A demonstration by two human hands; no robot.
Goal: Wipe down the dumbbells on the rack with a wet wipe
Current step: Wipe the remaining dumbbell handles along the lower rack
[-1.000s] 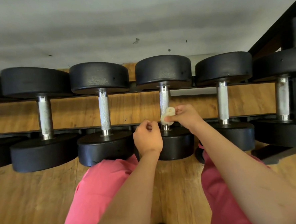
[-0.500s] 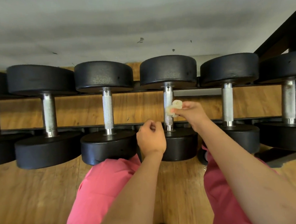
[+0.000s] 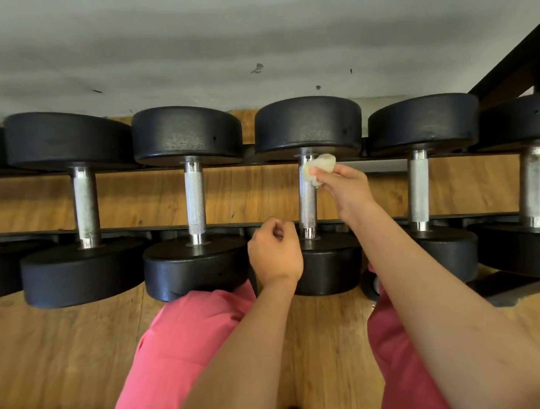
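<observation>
Several black dumbbells with knurled steel handles lie side by side on a low rack (image 3: 156,227). My right hand (image 3: 345,188) pinches a crumpled white wet wipe (image 3: 318,167) against the top of the handle of the middle dumbbell (image 3: 308,202), just under its far head (image 3: 308,127). My left hand (image 3: 275,254) hovers with fingers curled and holds nothing, in front of that dumbbell's near head (image 3: 329,264), between it and the neighbouring dumbbell (image 3: 194,202) on the left.
More dumbbells sit at the left (image 3: 85,206) and right (image 3: 419,192), and another at far right (image 3: 534,185). A grey wall (image 3: 252,31) rises behind the rack. The wooden floor (image 3: 50,360) runs below, with my knees in pink trousers (image 3: 188,345) close to the rack.
My right hand has slid the wipe up the middle dumbbell's handle, from near its lower end to the top. My left hand has stayed by the near head.
</observation>
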